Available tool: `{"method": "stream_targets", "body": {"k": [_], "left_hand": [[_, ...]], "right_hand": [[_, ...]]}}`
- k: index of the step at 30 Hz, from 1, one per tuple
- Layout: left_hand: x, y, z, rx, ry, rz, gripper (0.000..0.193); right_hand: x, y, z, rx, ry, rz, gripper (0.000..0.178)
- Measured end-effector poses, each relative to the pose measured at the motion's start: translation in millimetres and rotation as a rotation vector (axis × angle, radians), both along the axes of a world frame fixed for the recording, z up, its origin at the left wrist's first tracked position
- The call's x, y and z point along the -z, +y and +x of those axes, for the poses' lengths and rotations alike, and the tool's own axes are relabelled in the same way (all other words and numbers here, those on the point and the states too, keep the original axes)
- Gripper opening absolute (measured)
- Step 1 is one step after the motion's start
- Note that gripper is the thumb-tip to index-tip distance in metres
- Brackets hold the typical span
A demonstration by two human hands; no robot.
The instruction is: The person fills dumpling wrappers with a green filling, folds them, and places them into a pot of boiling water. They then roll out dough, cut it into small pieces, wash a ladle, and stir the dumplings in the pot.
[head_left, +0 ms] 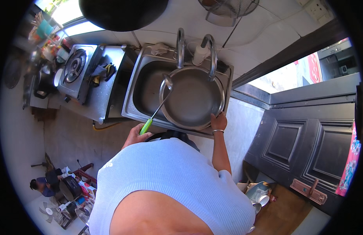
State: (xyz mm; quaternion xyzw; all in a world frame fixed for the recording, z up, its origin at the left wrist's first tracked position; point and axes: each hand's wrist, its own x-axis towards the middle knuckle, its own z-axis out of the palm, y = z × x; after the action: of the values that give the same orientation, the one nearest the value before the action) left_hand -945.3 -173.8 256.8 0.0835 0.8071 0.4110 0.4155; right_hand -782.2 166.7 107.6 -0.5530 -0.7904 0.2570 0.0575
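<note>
My left hand (133,136) is closed round the green handle of a metal ladle (168,82). The ladle slants up and right, its bowl over the left rim of a wide round metal basin (195,98). That basin covers the right part of a steel sink (144,84). At the basin's lower right edge, my right hand (218,121) grips the rim with fingers curled over it. Two curved faucets (212,58) reach forward from behind the sink, close to the basin's far rim.
A gas stove (74,66) stands left of the sink beside a metal counter (112,84). A dark wok (123,15) and a wire strainer (230,8) hang above. Behind the faucets stands a white bottle (200,55). A dark panelled door (299,137) is at right. Another person (44,186) appears far lower left.
</note>
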Motion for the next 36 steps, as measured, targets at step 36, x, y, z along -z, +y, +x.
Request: {"method": "stream_targets", "body": {"k": [36], "left_hand": [[28,-109,-1,-0.276,0.169,0.205,0.043]], "right_hand": [[-161,-76,-20,-0.138,0.319,0.865,0.02]]}}
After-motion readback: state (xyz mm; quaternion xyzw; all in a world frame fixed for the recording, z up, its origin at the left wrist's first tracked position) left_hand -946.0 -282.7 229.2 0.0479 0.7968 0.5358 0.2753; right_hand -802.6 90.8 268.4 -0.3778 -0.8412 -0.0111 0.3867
